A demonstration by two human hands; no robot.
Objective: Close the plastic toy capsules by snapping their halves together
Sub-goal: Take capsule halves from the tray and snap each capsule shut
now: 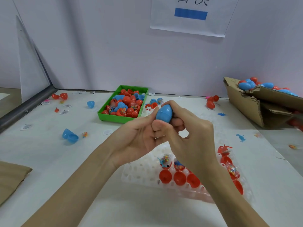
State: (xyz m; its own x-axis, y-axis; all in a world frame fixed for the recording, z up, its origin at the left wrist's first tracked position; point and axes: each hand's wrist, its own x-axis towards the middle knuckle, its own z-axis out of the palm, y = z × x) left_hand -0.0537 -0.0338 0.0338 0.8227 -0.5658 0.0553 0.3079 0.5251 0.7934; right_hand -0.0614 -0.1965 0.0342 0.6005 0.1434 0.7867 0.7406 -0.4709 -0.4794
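From the head camera, a blue egg capsule [164,113] sits between both hands, held above the white table [49,161]. The left hand [142,136] cups it from below and the left, thumb and fingertips pinching its lower half. The right hand [188,128] curls over from the right, fingers wrapped on the upper half. The egg's long axis runs nearly upright, tipped slightly right at the top, so the seam lies crosswise between the two grips. Both hands are equally near; the halves look joined, though whether they have fully snapped I cannot tell.

Below the fingers lies a white holed tray [142,171] holding open red halves [165,176]. Beyond the fingertips stands a green bin [105,112] of loose halves; far right, a cardboard box [242,102] holds closed eggs.
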